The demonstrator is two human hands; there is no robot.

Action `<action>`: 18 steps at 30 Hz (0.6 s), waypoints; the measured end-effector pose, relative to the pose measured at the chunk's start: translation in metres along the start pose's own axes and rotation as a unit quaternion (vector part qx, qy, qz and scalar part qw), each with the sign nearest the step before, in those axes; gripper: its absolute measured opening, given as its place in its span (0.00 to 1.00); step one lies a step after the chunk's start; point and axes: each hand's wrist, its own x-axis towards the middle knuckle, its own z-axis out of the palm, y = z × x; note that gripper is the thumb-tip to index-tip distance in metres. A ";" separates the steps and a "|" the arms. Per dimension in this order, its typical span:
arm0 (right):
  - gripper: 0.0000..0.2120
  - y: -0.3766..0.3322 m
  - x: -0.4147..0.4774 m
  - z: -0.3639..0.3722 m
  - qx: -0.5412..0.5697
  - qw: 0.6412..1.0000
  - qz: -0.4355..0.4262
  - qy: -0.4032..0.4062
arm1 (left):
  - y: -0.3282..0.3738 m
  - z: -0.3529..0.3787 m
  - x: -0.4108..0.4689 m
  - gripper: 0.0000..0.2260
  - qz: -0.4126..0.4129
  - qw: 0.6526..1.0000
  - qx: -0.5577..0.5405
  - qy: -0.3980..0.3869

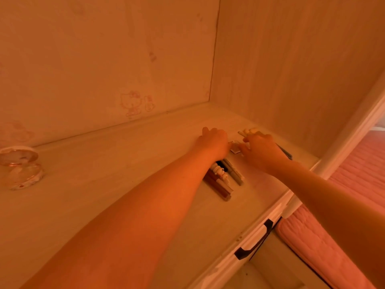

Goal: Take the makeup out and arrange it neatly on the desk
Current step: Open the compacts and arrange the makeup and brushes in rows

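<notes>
Several slim makeup tubes and pens [224, 180] lie side by side on the pale wooden desk [104, 180], partly under my left forearm. My left hand [214, 140] rests palm down over their far ends; its fingers are hidden from me. My right hand [260, 150] is just to the right, fingers curled around a thin pencil-like stick [242, 134] whose tip pokes out past the knuckles. A small square item [235, 150] lies between the two hands. A dark pen [286, 153] shows behind my right wrist. Small pale pieces [251, 130] sit beyond my right hand.
A shell-shaped open compact [20, 167] sits at the desk's far left. Walls enclose the desk at the back and right. A drawer with a dark handle [253, 240] is below the front edge. A pink quilted bed [343, 226] lies to the right.
</notes>
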 end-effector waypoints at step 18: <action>0.11 0.006 0.002 0.012 0.051 0.996 0.050 0.058 | 0.017 0.002 -0.005 0.13 -0.007 0.992 -0.126 0.025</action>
